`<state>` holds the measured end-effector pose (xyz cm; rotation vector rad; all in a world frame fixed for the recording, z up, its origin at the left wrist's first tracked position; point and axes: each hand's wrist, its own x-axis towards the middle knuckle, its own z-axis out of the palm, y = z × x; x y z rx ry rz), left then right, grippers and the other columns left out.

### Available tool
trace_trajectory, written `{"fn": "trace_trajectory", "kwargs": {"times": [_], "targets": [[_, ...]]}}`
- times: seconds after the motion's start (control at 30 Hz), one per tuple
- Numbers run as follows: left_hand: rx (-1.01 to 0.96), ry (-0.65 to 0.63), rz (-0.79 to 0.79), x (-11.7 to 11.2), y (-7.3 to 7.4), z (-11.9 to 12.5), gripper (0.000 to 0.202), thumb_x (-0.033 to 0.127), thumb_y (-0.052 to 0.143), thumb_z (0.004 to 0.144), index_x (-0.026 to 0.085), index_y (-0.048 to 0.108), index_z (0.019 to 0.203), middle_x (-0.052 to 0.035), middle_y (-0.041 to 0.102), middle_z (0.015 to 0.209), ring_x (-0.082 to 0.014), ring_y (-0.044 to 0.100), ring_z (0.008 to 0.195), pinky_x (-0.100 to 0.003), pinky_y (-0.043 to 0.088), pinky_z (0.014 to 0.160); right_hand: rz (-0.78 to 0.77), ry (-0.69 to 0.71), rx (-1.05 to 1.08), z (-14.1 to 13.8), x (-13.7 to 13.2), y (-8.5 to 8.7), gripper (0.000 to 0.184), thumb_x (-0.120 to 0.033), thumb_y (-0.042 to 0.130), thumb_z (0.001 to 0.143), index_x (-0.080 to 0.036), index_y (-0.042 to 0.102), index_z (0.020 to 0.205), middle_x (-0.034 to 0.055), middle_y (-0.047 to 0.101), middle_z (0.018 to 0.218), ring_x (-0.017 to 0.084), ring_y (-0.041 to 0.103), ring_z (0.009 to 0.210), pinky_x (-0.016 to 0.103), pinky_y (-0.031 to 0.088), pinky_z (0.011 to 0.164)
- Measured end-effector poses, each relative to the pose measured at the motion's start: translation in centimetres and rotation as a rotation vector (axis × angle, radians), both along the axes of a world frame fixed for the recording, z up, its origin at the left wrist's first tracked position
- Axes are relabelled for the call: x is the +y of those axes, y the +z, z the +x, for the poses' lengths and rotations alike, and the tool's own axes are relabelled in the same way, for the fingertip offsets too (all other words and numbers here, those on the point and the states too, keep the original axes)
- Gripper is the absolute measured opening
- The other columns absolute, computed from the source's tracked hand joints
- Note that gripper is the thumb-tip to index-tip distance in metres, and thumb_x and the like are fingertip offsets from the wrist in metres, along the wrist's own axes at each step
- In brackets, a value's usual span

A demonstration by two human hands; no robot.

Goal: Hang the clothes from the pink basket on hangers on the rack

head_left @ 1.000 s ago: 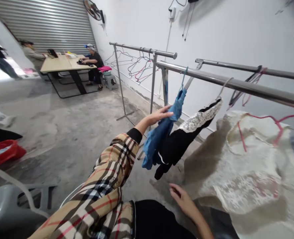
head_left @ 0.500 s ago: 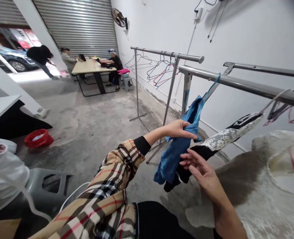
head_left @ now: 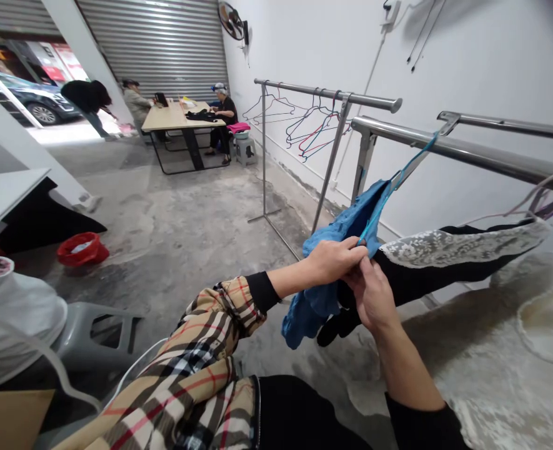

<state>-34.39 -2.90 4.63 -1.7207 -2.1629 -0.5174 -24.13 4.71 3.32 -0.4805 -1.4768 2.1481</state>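
Observation:
A blue garment [head_left: 320,300] hangs from a light blue hanger [head_left: 400,175] hooked over the metal rail. My left hand [head_left: 336,259] is closed, thumb and fingers pinching the garment beside the hanger's lower end. Right up against it, my right hand [head_left: 374,294] is also closed, its fingertips gathered at the same edge of the cloth. The exact bit between the fingertips is hidden. Just behind my right hand hangs a black garment with white lace [head_left: 454,247], partly covered by the hand and the blue cloth.
The clothes rail [head_left: 482,156] runs off to the right. Beyond it, another rack [head_left: 323,92] carries several bare hangers. A white lace-trimmed cloth [head_left: 496,350] spreads at lower right. At left are a grey stool [head_left: 77,331] and a red bag [head_left: 83,250]. People are around a far table [head_left: 173,119].
My right hand has moved up and left to meet my left hand, its fingers closing at the blue garment. The garment has been pulled, and its hanger slants more. My view has shifted slightly.

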Motion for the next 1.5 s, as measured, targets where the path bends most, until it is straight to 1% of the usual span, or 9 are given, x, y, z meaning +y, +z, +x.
{"fn": "trace_trajectory", "kwargs": {"times": [0.2,0.37,0.57,0.67,0.8,0.97,1.17,1.27,1.5], "targets": [[-0.206,-0.217,0.056,-0.6,-0.1,-0.6,0.036,0.030,0.062,0.081,0.012,0.058,0.112,-0.0165,0.056,0.119,-0.0252,0.061,0.103,-0.035,0.053,0.085,-0.136,-0.214,0.044,-2.2,0.4,0.3,0.034,-0.042,0.071,0.072,-0.016,0.068,0.093,0.0031,0.072,0.098,0.015,0.066,0.093,0.025,0.054,0.084],[-0.475,-0.348,0.316,-1.8,1.6,-0.9,0.025,0.027,0.056,0.086,0.017,0.062,0.108,-0.0080,0.061,0.100,-0.0174,0.060,0.091,-0.030,0.053,0.082,-0.002,-0.199,0.009,-3.0,1.6,-2.5,0.038,-0.037,0.067,0.071,-0.015,0.065,0.101,0.0051,0.072,0.095,0.019,0.068,0.088,0.033,0.054,0.083],[-0.713,-0.271,0.823,-1.5,4.5,-1.6,0.040,0.034,0.044,0.096,0.022,0.045,0.134,-0.0064,0.060,0.105,-0.0122,0.058,0.079,-0.025,0.052,0.067,0.418,-0.090,-0.413,-2.3,2.1,-9.2,0.048,-0.045,0.063,0.072,-0.010,0.068,0.104,0.0145,0.072,0.103,0.031,0.065,0.102,0.042,0.050,0.094],[-0.697,-0.212,0.919,-1.2,5.4,-2.3,0.050,0.036,0.040,0.098,0.027,0.028,0.146,-0.0066,0.059,0.112,-0.0118,0.058,0.078,-0.026,0.052,0.065,0.299,-0.041,-0.470,-0.3,1.6,-12.7,0.059,-0.049,0.061,0.074,-0.008,0.065,0.117,0.0170,0.069,0.113,0.030,0.065,0.106,0.040,0.051,0.096],[-0.687,-0.138,0.990,-0.9,6.7,-3.7,0.050,0.039,0.039,0.099,0.031,0.027,0.147,-0.0049,0.061,0.109,-0.0111,0.059,0.074,-0.025,0.051,0.062,0.243,-0.121,-0.506,2.9,1.6,-16.3,0.067,-0.052,0.058,0.078,-0.009,0.057,0.130,0.0169,0.066,0.121,0.028,0.066,0.106,0.041,0.051,0.097],[-0.881,-0.073,1.166,-0.1,10.1,-6.7,0.038,0.037,0.046,0.099,0.036,0.038,0.136,0.0016,0.058,0.094,-0.0062,0.051,0.058,-0.019,0.044,0.052,0.366,-0.245,-0.538,4.6,2.7,-18.0,0.062,-0.044,0.053,0.079,-0.013,0.055,0.133,0.0129,0.059,0.135,0.025,0.052,0.128,0.037,0.040,0.108],[-0.988,-0.152,1.266,1.1,13.8,-9.8,0.033,0.032,0.048,0.098,0.030,0.044,0.131,0.0047,0.050,0.085,-0.0042,0.029,0.052,-0.018,0.029,0.047,0.323,-0.345,-0.604,7.7,3.0,-19.0,0.045,-0.036,0.054,0.074,-0.012,0.067,0.110,0.0138,0.070,0.112,0.027,0.063,0.106,0.039,0.046,0.097],[-0.937,-0.208,1.301,1.1,12.2,-9.2,0.032,0.035,0.055,0.094,0.031,0.049,0.125,0.0048,0.051,0.081,-0.0060,0.032,0.053,-0.020,0.031,0.047,0.325,-0.317,-0.620,10.6,1.4,-19.1,0.033,-0.036,0.059,0.071,-0.013,0.071,0.091,0.0123,0.073,0.094,0.027,0.065,0.094,0.040,0.048,0.091],[-0.973,-0.158,1.338,1.6,3.1,-6.4,0.038,0.030,0.068,0.086,0.026,0.051,0.120,0.0031,0.054,0.091,-0.0043,0.040,0.054,-0.019,0.038,0.046,0.326,-0.326,-0.557,18.7,-1.6,-14.6,0.039,-0.051,0.060,0.079,-0.015,0.069,0.090,0.0081,0.071,0.083,0.023,0.064,0.081,0.034,0.050,0.078]]}}
